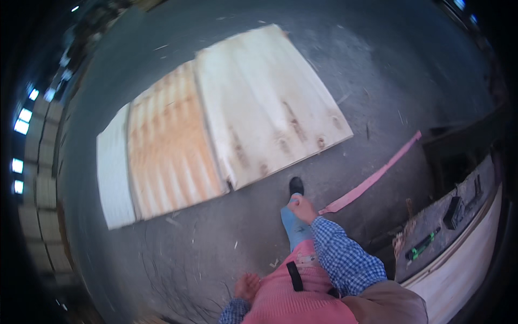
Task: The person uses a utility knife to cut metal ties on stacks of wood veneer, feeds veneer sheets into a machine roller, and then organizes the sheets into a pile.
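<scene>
My right hand [304,209], in a blue checked sleeve, is held over my blue trouser leg with its fingers curled in. A long pink strip [372,178] runs from beside its wrist out to the right. Whether the fingers grip that strip or something else is hidden. At the lower middle, next to my pink knitted top [291,302], my left hand [248,286] is curled closed and slightly blurred. Nothing shows in it. Ahead on the floor lie a large pale wood sheet [264,97], an orange-brown streaked sheet [170,140] and a whitish sheet [114,167], side by side.
At the right, a worn ledge [448,227] carries a black block-shaped object [454,212] and a green-and-black tool [423,244]. Pale sheet edges [464,264] show below it. Stacked pale boards [46,189] line the far left. Splinters lie about the grey floor [226,243].
</scene>
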